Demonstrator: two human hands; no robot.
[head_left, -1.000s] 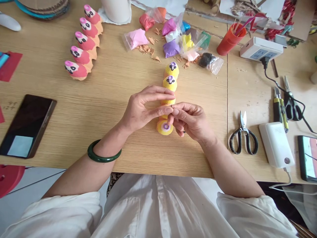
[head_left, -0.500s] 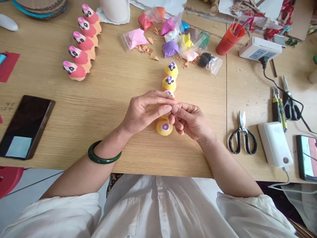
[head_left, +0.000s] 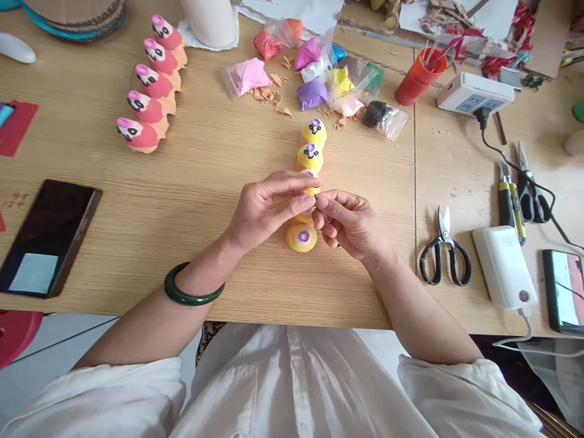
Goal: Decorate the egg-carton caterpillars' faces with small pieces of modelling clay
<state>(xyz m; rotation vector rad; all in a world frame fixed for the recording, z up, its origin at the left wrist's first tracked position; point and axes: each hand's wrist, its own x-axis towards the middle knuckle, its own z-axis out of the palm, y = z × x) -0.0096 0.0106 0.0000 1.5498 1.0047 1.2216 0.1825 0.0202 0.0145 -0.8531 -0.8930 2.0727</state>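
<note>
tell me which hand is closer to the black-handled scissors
Right. The right hand is to the left of the black-handled scissors in the head view, not touching them. The left hand is farther left, on the far side of the right hand.

A loose white shirt (head_left: 292,389) with a plain front placket, its wide left sleeve (head_left: 123,395) and right sleeve (head_left: 465,395) bunched softly, and a glossy dark green bangle (head_left: 194,299) above the left hand (head_left: 267,213)
</note>
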